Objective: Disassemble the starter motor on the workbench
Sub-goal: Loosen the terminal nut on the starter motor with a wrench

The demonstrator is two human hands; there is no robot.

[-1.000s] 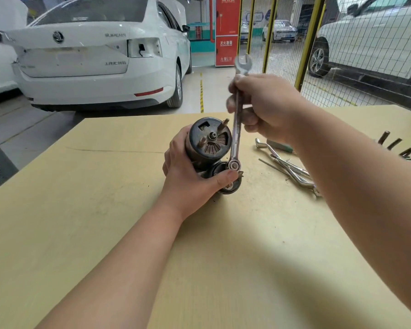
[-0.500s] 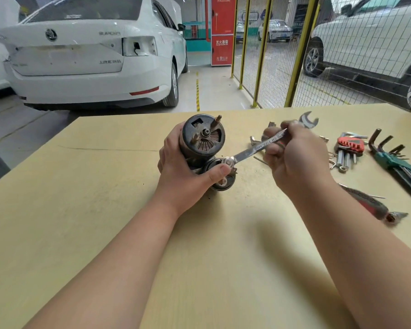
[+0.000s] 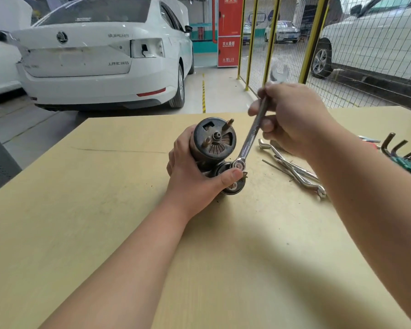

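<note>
The starter motor (image 3: 212, 141), a dark worn cylinder with a smaller solenoid beneath it, lies on the wooden workbench (image 3: 105, 210) with its end face towards me. My left hand (image 3: 195, 172) grips it from the left, thumb across the solenoid's end. My right hand (image 3: 294, 117) holds a silver combination wrench (image 3: 253, 134) by the shaft. The wrench's ring end sits on a nut on the solenoid's end, just above my left thumb. Its open end points up and away, blurred.
Loose wrenches and thin rods (image 3: 294, 169) lie on the bench right of the motor. Hex keys with a green holder (image 3: 403, 153) sit at the far right edge. White cars and a yellow mesh fence (image 3: 313, 43) stand beyond the bench.
My right hand has swung the wrench handle from low on the right back up towards upright, with the ring end staying on the nut. My left hand keeps its grip on the motor.
</note>
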